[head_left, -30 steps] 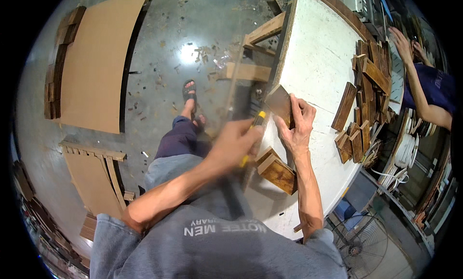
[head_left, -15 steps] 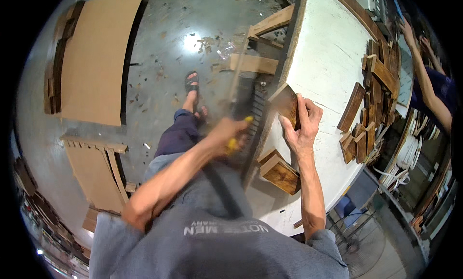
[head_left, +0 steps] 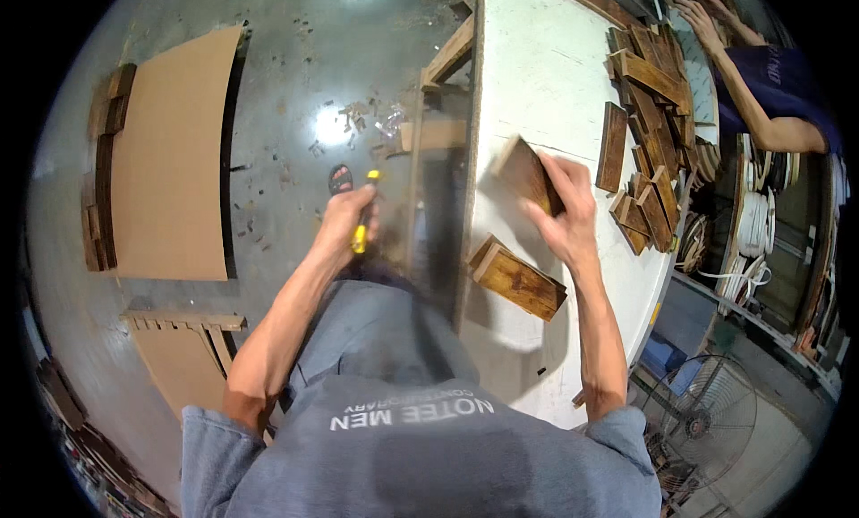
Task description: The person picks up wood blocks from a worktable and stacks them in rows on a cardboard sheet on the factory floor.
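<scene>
Hands number two: left hand (head_left: 347,216) gripping one yellow-handled tool (head_left: 361,234), right hand (head_left: 565,216) clasping one wooden block (head_left: 525,173).

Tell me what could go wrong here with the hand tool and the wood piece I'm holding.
The left hand grips a yellow-handled tool that looks motion-blurred; a fast swing could stray toward the right hand steadying the wooden piece. That piece sits tilted near the white table edge, so it might slip. The wooden box nearby could get knocked off.
</scene>
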`<state>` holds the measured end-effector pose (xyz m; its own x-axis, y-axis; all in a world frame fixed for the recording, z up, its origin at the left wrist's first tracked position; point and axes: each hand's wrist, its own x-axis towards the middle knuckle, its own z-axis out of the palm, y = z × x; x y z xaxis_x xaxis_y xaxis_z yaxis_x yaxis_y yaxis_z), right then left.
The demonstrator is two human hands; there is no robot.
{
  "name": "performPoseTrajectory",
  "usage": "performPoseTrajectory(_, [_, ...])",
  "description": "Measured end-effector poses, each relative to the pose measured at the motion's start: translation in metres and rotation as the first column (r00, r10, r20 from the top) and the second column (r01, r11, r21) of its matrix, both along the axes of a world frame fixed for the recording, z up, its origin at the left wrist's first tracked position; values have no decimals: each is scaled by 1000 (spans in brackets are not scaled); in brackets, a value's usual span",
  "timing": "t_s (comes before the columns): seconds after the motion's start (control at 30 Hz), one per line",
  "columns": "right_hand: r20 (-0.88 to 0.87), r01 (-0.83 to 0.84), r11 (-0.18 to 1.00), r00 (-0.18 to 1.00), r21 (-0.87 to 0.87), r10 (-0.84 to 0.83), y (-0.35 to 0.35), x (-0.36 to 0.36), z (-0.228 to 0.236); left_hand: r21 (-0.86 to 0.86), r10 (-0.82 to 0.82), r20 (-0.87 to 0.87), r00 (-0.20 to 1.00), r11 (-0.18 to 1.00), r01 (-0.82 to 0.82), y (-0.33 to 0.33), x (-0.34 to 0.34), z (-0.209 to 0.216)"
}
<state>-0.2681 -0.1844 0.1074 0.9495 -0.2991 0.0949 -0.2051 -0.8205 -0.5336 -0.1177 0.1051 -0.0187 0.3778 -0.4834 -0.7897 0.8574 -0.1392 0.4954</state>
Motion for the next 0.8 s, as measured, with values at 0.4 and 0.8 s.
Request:
performPoseTrajectory(0.4, [-129,-19,1000,991,-3,19,64,-126,16,52,49,-52,997,998,-47,54,-24,6])
performPoseTrajectory(0.8, [-104,554,765,784,-328,-612,-151,-52,-47,118,78,6,997,990,-78,53,-33,4])
